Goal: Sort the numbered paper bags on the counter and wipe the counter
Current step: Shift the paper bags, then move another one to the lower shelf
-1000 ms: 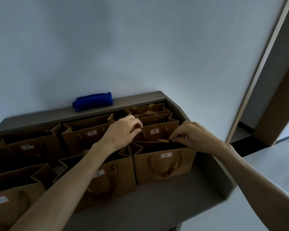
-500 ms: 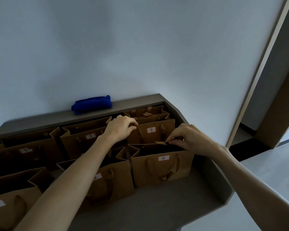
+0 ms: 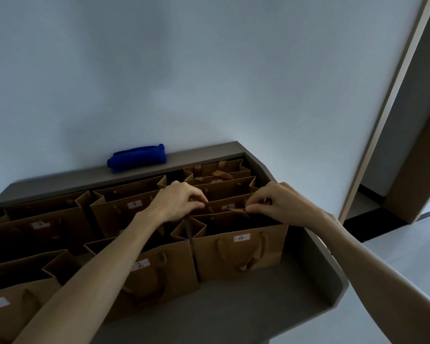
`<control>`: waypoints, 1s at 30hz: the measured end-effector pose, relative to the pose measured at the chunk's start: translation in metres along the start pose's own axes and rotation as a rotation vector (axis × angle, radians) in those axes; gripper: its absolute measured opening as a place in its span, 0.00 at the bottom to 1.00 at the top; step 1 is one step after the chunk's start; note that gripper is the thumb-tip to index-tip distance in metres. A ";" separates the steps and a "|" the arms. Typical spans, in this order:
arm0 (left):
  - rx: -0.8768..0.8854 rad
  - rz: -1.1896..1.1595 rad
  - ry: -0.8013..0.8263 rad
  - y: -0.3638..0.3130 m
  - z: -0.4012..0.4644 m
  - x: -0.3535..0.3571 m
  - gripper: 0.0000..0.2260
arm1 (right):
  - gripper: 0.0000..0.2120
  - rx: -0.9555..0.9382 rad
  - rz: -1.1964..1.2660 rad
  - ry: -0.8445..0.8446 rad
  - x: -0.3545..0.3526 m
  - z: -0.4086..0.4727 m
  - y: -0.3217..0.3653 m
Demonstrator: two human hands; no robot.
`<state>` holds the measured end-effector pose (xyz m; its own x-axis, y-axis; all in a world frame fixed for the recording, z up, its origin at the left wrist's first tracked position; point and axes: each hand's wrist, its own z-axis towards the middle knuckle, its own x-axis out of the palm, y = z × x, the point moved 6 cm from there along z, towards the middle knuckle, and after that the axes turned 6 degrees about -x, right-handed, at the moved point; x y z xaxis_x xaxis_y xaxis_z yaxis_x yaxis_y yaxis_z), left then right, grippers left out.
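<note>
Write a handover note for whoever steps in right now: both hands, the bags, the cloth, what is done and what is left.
Left hand: pinching the near top edge of bag 5.
Right hand: pinching the same edge, further right.
Bags: bag 4 and bag 2 stand in the front row; bag 7 and bag 3 behind them, all upright on the counter.
Blue cloth: folded on the back ledge, untouched.
Done: none visibly.
Left: sort the bags, then wipe.

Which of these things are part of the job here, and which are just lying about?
Part of the job:
bag 5, pinched by left hand and right hand
bag 4
bag 2
bag 7
bag 3
blue cloth
counter

Lying about:
door frame
</note>
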<state>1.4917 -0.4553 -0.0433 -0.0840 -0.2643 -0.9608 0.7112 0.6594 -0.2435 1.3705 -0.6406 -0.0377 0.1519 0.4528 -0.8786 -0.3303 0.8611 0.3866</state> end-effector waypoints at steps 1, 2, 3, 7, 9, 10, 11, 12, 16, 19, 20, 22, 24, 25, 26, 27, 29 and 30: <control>0.010 -0.021 0.023 -0.001 -0.004 0.001 0.09 | 0.10 -0.004 0.024 -0.043 -0.003 0.003 -0.001; 0.020 -0.041 0.045 -0.002 -0.007 0.001 0.09 | 0.10 -0.001 0.022 -0.097 -0.005 0.007 -0.004; 0.030 -0.060 0.068 -0.003 -0.009 0.001 0.09 | 0.10 0.010 -0.005 -0.152 -0.008 0.013 -0.009; 0.054 -0.105 0.176 -0.006 -0.015 0.002 0.09 | 0.11 0.073 -0.122 -0.223 -0.011 0.039 -0.025; 0.069 -0.130 0.239 -0.008 -0.017 0.001 0.09 | 0.11 0.084 -0.132 -0.152 -0.007 0.048 -0.026; 0.078 -0.135 0.263 -0.009 -0.018 0.000 0.09 | 0.10 0.082 -0.140 -0.106 -0.004 0.050 -0.025; 0.084 -0.139 0.281 -0.010 -0.019 -0.002 0.09 | 0.10 0.078 -0.153 -0.070 -0.001 0.050 -0.024; 0.087 -0.145 0.294 -0.010 -0.020 -0.004 0.09 | 0.09 0.071 -0.160 -0.052 0.002 0.049 -0.024; 0.071 -0.243 0.234 -0.007 -0.013 -0.015 0.08 | 0.09 0.046 -0.148 -0.048 0.009 0.044 -0.027; -0.027 -0.330 -0.087 0.005 0.005 -0.031 0.06 | 0.10 0.046 -0.110 -0.050 0.009 0.046 -0.030; -0.059 -0.306 -0.185 0.010 0.013 -0.033 0.06 | 0.10 0.045 -0.100 -0.046 0.010 0.047 -0.031; -0.128 -0.222 -0.266 0.020 0.028 -0.029 0.08 | 0.10 0.051 -0.088 -0.037 0.011 0.049 -0.033; -0.211 -0.137 -0.226 0.033 0.045 -0.019 0.10 | 0.10 0.052 -0.083 -0.035 0.012 0.052 -0.035; -0.240 -0.098 -0.187 0.037 0.051 -0.014 0.11 | 0.10 0.050 -0.080 -0.033 0.012 0.053 -0.036; -0.250 -0.067 -0.150 0.039 0.055 -0.010 0.11 | 0.10 0.047 -0.076 -0.032 0.012 0.054 -0.037; -0.247 -0.051 -0.121 0.041 0.059 -0.006 0.11 | 0.10 0.045 -0.074 -0.030 0.012 0.054 -0.038; -0.214 -0.059 -0.083 0.039 0.063 -0.002 0.10 | 0.10 0.039 -0.071 -0.027 0.013 0.055 -0.041; -0.193 -0.068 -0.065 0.037 0.062 -0.001 0.09 | 0.10 0.036 -0.067 -0.024 0.013 0.055 -0.042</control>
<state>1.5618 -0.4742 -0.0429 -0.0779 -0.3534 -0.9322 0.5582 0.7593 -0.3345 1.4376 -0.6586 -0.0501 0.1953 0.3992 -0.8958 -0.2854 0.8970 0.3375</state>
